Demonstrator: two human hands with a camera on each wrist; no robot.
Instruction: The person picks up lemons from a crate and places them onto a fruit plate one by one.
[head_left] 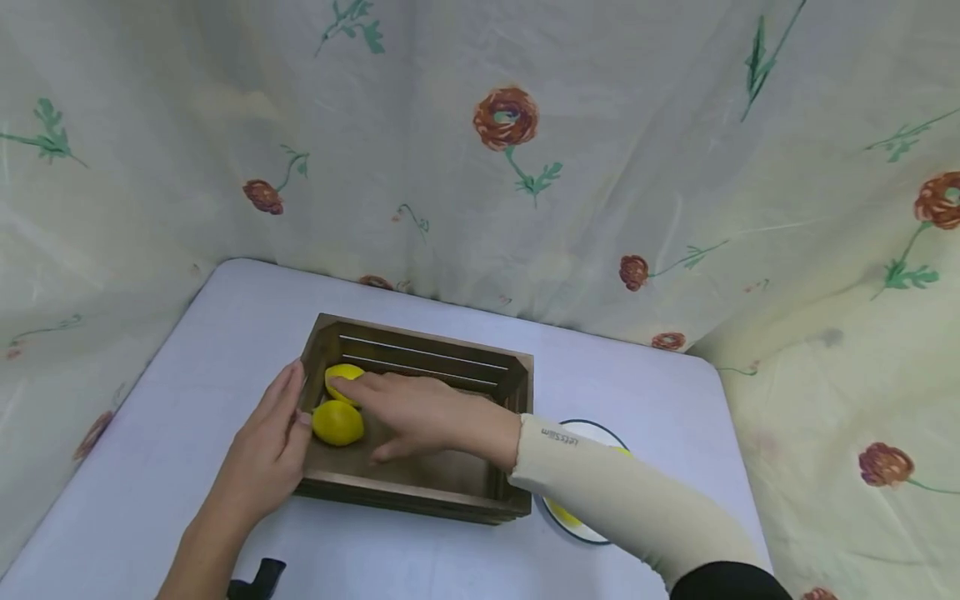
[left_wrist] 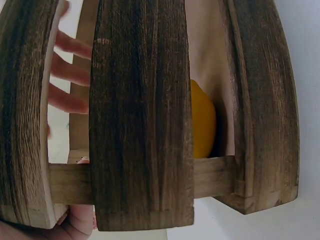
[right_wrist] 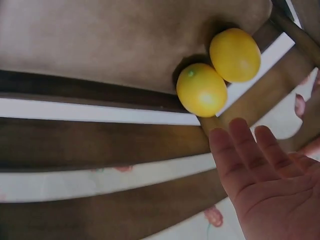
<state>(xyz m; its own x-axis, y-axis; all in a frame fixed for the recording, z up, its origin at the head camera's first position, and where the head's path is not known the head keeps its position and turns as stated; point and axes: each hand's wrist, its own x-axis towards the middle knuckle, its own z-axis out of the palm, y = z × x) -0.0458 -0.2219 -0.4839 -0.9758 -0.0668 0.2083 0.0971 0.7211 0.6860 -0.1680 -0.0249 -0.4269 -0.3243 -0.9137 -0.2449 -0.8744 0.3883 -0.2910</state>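
Note:
Two yellow lemons lie side by side at the left end of a brown wooden slatted crate (head_left: 420, 500), the rear lemon (head_left: 341, 372) and the front lemon (head_left: 337, 423). My right hand (head_left: 420, 408) reaches into the crate, palm down, its fingers straight over the rear lemon; in the right wrist view, those fingertips (right_wrist: 239, 125) are near both fruits and hold neither. At the crate's left end, my left hand (head_left: 266, 450) rests along the outer side with straight fingers, the thumb near the rim. Through the slats, the left wrist view shows one lemon (left_wrist: 202, 120).
Right of the crate stands a white plate (head_left: 585, 427) with a dark rim, carrying yellow fruit (head_left: 564, 512) and partly hidden by my right sleeve (head_left: 622, 483). A black object (head_left: 258, 579) is at the near left edge. A flowered curtain (head_left: 450, 167) hangs behind the white table (head_left: 420, 562).

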